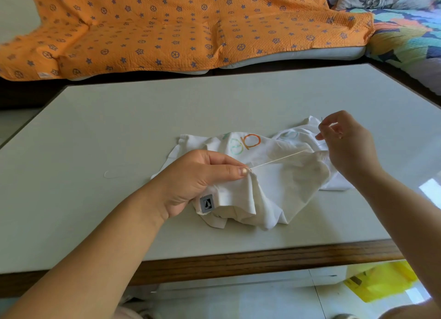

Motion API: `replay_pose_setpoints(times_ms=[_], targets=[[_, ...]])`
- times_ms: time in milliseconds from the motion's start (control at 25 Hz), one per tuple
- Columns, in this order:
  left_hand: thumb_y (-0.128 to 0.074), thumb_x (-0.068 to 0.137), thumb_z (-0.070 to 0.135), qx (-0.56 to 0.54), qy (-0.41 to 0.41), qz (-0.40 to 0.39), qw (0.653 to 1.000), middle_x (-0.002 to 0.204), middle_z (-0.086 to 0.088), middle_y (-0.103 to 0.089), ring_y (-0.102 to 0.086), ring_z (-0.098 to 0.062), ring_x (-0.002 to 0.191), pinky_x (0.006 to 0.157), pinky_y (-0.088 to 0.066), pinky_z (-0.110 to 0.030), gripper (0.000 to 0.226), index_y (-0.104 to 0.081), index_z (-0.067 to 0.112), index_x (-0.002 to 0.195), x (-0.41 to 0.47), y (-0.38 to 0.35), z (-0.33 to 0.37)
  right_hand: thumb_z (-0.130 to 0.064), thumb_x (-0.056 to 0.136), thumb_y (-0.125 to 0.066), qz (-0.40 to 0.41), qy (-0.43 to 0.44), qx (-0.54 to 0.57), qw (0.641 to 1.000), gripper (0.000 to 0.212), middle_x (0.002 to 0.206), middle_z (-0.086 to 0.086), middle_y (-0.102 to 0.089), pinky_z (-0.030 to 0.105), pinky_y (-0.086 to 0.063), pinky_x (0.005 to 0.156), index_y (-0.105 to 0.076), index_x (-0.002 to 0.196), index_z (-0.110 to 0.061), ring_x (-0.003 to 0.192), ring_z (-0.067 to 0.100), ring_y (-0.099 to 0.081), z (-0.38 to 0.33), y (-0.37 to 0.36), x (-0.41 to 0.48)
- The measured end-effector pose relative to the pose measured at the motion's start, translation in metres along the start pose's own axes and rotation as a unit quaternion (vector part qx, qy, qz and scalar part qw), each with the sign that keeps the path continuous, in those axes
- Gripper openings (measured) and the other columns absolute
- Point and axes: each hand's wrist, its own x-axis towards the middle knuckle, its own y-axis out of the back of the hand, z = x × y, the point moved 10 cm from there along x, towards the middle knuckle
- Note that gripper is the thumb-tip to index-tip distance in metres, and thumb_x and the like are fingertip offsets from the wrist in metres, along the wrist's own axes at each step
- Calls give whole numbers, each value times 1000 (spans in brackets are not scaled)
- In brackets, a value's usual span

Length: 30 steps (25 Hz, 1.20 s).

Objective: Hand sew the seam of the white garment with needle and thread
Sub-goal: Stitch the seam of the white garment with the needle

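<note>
My left hand (191, 182) grips a bunched fold of the white garment (286, 187), with my thumb pressed down right where the thread (279, 160) comes out of the cloth. My right hand (346, 142) is up off the table (119, 127) and pinches the needle (321, 122) between thumb and finger. The needle is very thin and I can only just see it. The thread runs tight in a straight line from one hand to the other. The garment lies crumpled on the table, nearer the front edge than the back and a bit toward the right side. I think a few things could go wrong from here. If I pull too hard, the thread could snap, or it could slip out of the needle's eye. A hard pull could also scrunch the seam up so it looks wrinkly. If my thumb lets go, the whole garment may slide along the table toward my right hand. When I bring the needle down, the loose thread could tangle into a knot. And the sharp tip could prick my left fingers, because they hold the cloth close to where I sew.
</note>
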Motion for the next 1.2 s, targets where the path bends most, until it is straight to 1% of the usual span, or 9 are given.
replay_pose_setpoints(times_ms=[80,200,280,400,600,760,880,1040,1200], targets=[[-75,60,27,5,-4,9,1000,85,-4,-75,-70,-14,82,86,-52,-30,20,-80,19,78,0,1,0,-27,98,-49,-3,-7,9,1000,9,86,-4,-71,25,-41,56,-56,94,-27,75,14,-61,-10,0,-7],[-75,59,29,17,-14,37,999,85,-2,-76,-71,-12,82,82,-52,-27,19,-80,21,76,2,5,2,-24,95,-57,-71,27,100,992,15,74,-7,-72,16,-46,60,-57,82,-30,71,4,-64,-49,-18,-44],[-75,63,28,16,-17,52,998,84,-2,-77,-71,-12,80,77,-54,-24,16,-80,20,76,4,7,3,-22,94,-60,-140,84,119,979,15,76,-10,-72,16,-49,71,-58,81,-30,75,-2,-65,-78,-40,-80],[-72,79,20,24,-27,70,997,87,-3,-77,-72,-13,83,76,-54,-23,7,-78,18,82,5,7,5,-25,93,-59,-184,125,121,967,8,85,-19,-66,7,-45,73,-58,85,-29,86,-5,-62,-98,-53,-112],[-70,85,18,38,-40,91,994,86,1,-77,-72,-10,84,77,-53,-22,7,-78,19,85,3,9,8,-28,91,-60,-177,136,126,967,5,92,-28,-62,6,-45,75,-59,86,-29,86,-8,-61,-102,-49,-113],[-71,85,20,65,-62,111,990,84,4,-77,-71,-6,81,74,-52,-16,6,-77,18,87,3,11,13,-36,86,-58,-163,159,121,966,6,89,-22,-66,12,-49,79,-62,86,-31,89,-3,-63,-105,-47,-117],[-72,85,21,75,-65,118,988,83,4,-76,-70,-5,79,73,-52,-16,7,-77,18,87,3,12,13,-35,86,-60,-135,170,101,971,8,87,-19,-67,16,-51,77,-65,88,-30,88,-2,-64,-104,-43,-115],[-72,84,20,68,-49,107,991,84,5,-77,-71,-7,81,75,-52,-21,5,-77,19,87,4,9,9,-22,88,-63,-116,139,87,980,3,81,-17,-68,13,-48,74,-65,87,-23,82,-2,-62,-94,-45,-107],[-73,84,18,59,-33,93,993,81,5,-76,-70,-6,75,68,-51,-19,4,-75,20,85,2,10,9,-16,90,-64,-124,75,123,982,11,82,-14,-69,4,-43,70,-62,84,-24,81,-3,-63,-82,-42,-95]])
